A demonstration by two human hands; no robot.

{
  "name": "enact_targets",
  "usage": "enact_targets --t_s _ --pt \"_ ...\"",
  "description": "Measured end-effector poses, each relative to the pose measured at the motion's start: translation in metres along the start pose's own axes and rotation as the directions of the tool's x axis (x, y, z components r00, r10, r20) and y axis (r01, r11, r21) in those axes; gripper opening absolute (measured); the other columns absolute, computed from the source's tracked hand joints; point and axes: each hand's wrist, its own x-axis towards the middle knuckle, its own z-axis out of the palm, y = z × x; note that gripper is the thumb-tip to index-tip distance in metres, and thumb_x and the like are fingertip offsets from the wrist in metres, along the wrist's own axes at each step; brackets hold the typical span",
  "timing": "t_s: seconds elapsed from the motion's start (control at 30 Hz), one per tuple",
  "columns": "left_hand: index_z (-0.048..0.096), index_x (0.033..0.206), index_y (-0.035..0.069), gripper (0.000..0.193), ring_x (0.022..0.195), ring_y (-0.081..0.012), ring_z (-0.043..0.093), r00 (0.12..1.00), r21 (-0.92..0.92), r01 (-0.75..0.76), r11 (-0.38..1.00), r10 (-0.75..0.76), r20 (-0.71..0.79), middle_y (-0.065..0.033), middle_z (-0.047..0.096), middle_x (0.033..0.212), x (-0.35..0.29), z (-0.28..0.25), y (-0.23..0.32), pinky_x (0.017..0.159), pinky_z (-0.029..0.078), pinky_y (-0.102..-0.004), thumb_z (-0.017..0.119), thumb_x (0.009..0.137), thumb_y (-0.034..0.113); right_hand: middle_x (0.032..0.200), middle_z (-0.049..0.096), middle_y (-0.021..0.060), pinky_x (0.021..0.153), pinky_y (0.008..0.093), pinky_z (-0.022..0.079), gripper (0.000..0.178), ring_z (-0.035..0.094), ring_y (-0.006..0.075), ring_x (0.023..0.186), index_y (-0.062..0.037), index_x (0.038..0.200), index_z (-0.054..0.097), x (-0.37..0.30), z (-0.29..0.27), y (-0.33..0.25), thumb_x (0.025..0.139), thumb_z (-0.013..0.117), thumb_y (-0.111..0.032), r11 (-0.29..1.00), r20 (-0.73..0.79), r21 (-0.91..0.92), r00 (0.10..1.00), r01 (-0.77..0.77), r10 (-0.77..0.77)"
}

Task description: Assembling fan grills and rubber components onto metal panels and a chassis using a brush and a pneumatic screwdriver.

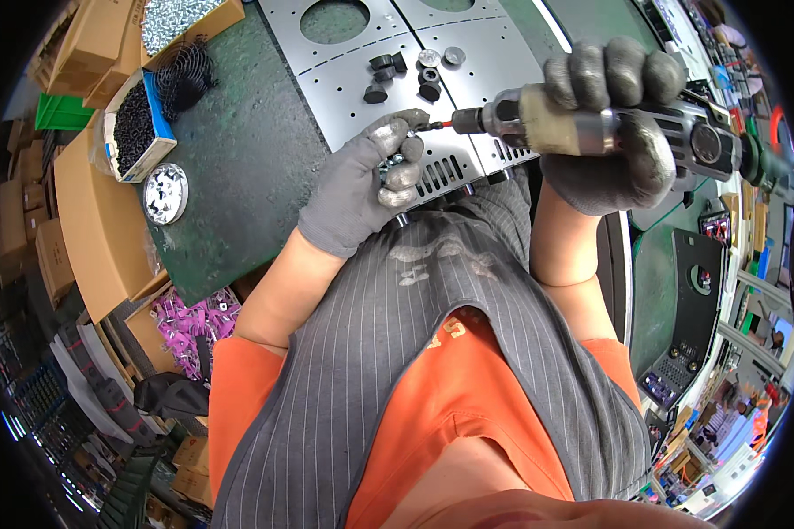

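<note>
My right hand (610, 132), in a grey coated glove, grips a power screwdriver (538, 119) that lies nearly level, its bit pointing left. My left hand (348, 189), gloved too, cups several small silver screws (390, 166) in its curled fingers. Its thumb and forefinger meet at the tip of the bit, where a small screw seems to sit. Beneath the hands lie two silver sheet-metal panels (331, 84) side by side, with large round cutouts and rows of slots near the front edge. Several round black feet (381, 63) rest loose on them, and more short black pegs stick out along the near edge.
On the green bench (238, 150), left, are a white box of black screws (134, 132), black wire guards (185, 75) and a round dish (165, 194) of small hardware. Behind stands a carton of silver screws (176, 22). Pink parts (194, 326) fill a box below; a black panel (697, 291) lies right.
</note>
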Motion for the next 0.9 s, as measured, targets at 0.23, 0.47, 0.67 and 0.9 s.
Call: enact_targets --t_s 0.23,0.47,0.67,0.9 --pt "0.046 0.117 0.002 0.031 0.056 -0.0068 0.037 0.997 0.121 -0.017 0.993 0.026 -0.073 -0.0024 0.050 0.080 0.003 0.008 -0.003 0.043 0.032 -0.0166 0.050 0.089 0.016 0.079 0.036 -0.0010 0.065 0.0272 0.034 0.023 0.039 0.0121 0.073 -0.0166 0.089 0.041 0.001 0.002 -0.002 0.070 0.052 -0.009 1.000 0.069 -0.008 0.997 -0.028 0.028" --pt "0.050 0.114 0.000 0.031 0.057 -0.0082 0.041 0.995 0.122 0.084 0.989 -0.090 0.048 -0.0022 0.050 0.072 -0.005 0.003 -0.004 0.045 0.033 -0.0178 0.049 0.091 0.021 0.079 0.038 -0.0004 0.067 0.0282 0.035 0.024 0.039 0.0130 0.074 -0.0114 0.090 0.044 -0.003 -0.020 0.001 0.070 0.057 -0.011 0.930 -0.098 0.347 0.982 -0.120 0.163" --pt "0.050 0.116 0.002 0.034 0.059 -0.0089 0.040 0.978 0.450 -0.001 0.893 0.095 -0.187 -0.0014 0.050 0.078 0.000 0.002 0.040 0.049 0.036 -0.0196 0.048 0.092 0.026 0.083 0.047 0.0056 0.072 0.0346 0.040 0.028 0.045 0.0189 0.078 -0.0028 0.097 0.053 -0.009 -0.052 -0.001 0.070 0.058 -0.008 0.938 -0.416 0.345 0.902 0.039 0.116" --pt "0.064 0.106 0.016 0.027 0.060 -0.0189 0.058 0.755 0.633 -0.012 -0.774 0.408 0.513 -0.0078 0.059 0.070 0.024 -0.032 0.052 0.054 0.045 -0.0320 0.052 0.088 0.033 0.086 0.050 0.0083 0.074 0.0359 0.042 0.029 0.048 0.0213 0.080 -0.0031 0.099 0.052 -0.015 -0.048 0.002 0.071 0.058 -0.010 0.964 -0.387 0.267 0.917 0.013 0.095"
